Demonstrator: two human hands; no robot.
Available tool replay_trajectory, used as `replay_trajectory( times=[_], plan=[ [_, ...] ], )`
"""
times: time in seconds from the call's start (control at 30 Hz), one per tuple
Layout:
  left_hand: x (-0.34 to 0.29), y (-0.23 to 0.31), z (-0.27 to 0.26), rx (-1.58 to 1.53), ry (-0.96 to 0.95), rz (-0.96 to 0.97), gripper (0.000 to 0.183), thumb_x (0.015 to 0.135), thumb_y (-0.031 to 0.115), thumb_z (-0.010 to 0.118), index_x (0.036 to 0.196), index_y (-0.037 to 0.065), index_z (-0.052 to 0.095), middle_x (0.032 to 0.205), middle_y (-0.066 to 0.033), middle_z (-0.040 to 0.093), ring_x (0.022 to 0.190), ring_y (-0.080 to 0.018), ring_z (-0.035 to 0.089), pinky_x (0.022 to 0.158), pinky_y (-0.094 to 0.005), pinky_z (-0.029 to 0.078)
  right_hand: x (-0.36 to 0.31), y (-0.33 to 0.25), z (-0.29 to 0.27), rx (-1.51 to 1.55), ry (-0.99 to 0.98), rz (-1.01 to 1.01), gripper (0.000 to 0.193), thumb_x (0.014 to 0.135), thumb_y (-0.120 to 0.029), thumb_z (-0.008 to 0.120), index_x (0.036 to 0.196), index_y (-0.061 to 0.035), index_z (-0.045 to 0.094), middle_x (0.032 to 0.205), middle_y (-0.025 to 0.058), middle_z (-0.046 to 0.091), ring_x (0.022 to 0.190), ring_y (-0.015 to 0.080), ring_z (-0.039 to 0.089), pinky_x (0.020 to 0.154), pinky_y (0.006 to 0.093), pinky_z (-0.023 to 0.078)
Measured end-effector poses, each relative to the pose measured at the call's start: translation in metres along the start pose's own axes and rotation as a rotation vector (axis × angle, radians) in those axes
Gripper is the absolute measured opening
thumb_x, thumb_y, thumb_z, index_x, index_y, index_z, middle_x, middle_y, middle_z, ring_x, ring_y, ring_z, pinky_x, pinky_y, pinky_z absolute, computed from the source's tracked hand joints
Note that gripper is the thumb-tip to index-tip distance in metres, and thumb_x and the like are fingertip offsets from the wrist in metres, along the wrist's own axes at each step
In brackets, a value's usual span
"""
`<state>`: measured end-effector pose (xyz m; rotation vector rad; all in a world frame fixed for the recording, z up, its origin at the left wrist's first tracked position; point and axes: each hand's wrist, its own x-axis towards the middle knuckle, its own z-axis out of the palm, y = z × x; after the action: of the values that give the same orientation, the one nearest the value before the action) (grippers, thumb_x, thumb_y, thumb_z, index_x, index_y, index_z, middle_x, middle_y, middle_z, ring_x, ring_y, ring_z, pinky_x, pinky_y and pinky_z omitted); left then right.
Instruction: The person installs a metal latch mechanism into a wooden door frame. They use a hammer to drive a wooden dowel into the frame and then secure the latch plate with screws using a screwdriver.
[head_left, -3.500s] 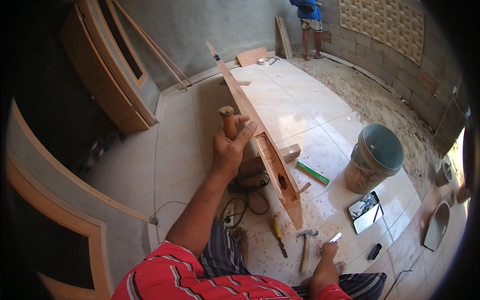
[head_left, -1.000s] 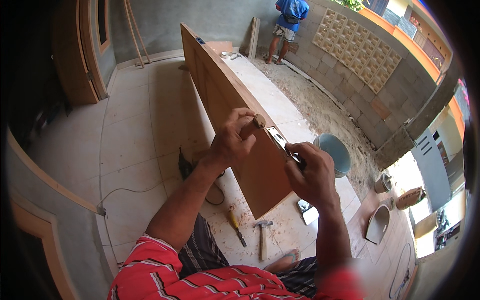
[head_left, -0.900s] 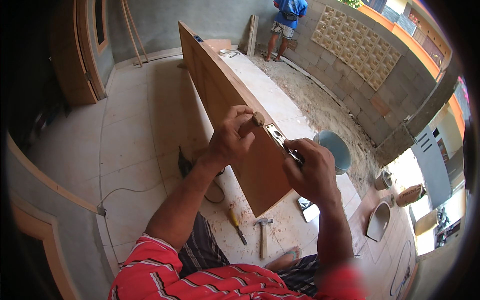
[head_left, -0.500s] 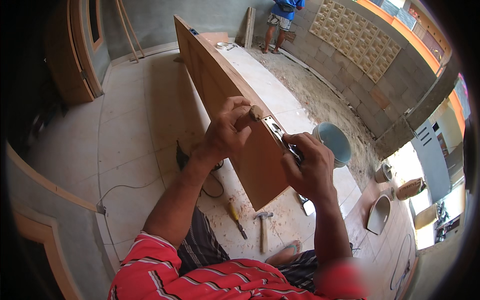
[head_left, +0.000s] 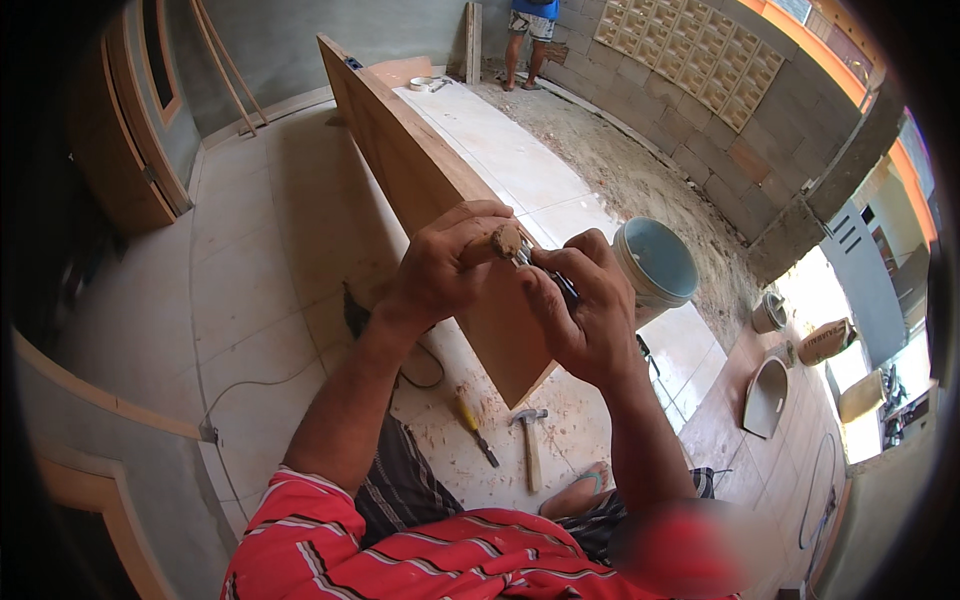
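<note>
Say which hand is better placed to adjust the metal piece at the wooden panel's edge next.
Probably the right hand: it grips the metal piece at the edge of the wooden panel. The left hand is close, but wrapped around a wooden handle.

A building site: bare block wall (head_left: 668, 122), rough dirt strip (head_left: 610, 155) beside tiled floor (head_left: 240, 290)

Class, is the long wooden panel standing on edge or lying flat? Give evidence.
On edge: the wooden panel has its narrow side uppermost, its broad face dropping toward the floor.
</note>
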<state>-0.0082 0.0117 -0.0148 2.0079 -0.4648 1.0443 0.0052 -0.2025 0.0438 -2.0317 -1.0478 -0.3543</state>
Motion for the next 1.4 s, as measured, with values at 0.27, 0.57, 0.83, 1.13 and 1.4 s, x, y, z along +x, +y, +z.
replay_trajectory(
  times=[0.27,0.57,0.83,1.13,1.4],
  plan=[
    [0.005,0.003,0.004,-0.059,0.028,-0.078,0.031,0.089,-0.01,0.061,0.112,0.002,0.078,0.118,-0.0129,0.074,0.11,-0.0247,0.072,0.097,-0.0351,0.058,-0.04,0.023,-0.059,0.367,0.026,-0.003,0.051,0.082,-0.013,0.073,0.131,-0.0015,0.07,0.113,0.0119,0.064,0.1,0.0189,0.059,0.088,0.0314,0.046],
    [0.002,-0.002,0.005,-0.068,0.034,-0.046,0.037,0.086,-0.013,0.058,0.112,0.003,0.078,0.117,-0.0132,0.074,0.11,-0.0248,0.072,0.094,-0.035,0.058,-0.058,0.012,-0.032,-0.215,-0.095,-0.125,0.07,0.072,0.006,0.069,0.139,-0.014,0.067,0.118,0.0153,0.062,0.104,0.0325,0.063,0.091,0.0425,0.054],
    [-0.001,0.002,0.004,-0.063,0.03,-0.082,0.036,0.087,-0.011,0.063,0.114,0.007,0.079,0.121,-0.0115,0.074,0.115,-0.0257,0.071,0.098,-0.0354,0.059,-0.065,0.019,-0.029,-0.21,-0.058,-0.103,0.07,0.071,0.004,0.063,0.135,-0.0223,0.069,0.123,0.0171,0.058,0.11,0.0376,0.059,0.093,0.0498,0.051],
    [-0.005,-0.014,0.007,-0.055,0.078,-0.127,0.031,0.095,-0.006,0.059,0.115,0.008,0.079,0.138,-0.0137,0.064,0.127,-0.0253,0.064,0.107,-0.0347,0.051,-0.047,0.01,-0.044,0.055,-0.163,-0.005,0.042,0.086,-0.005,0.061,0.124,-0.0121,0.075,0.121,0.0149,0.059,0.113,0.0319,0.058,0.1,0.0447,0.046],
    [-0.002,-0.025,0.01,-0.123,0.062,-0.185,0.029,0.097,-0.003,0.055,0.109,0.006,0.08,0.146,-0.0172,0.057,0.133,-0.0249,0.059,0.111,-0.0365,0.046,0.045,0.023,-0.04,0.016,-0.475,-0.041,0.041,0.094,-0.015,0.077,0.134,-0.0185,0.07,0.126,0.0133,0.061,0.117,0.0294,0.061,0.101,0.0407,0.05]
  ],
)
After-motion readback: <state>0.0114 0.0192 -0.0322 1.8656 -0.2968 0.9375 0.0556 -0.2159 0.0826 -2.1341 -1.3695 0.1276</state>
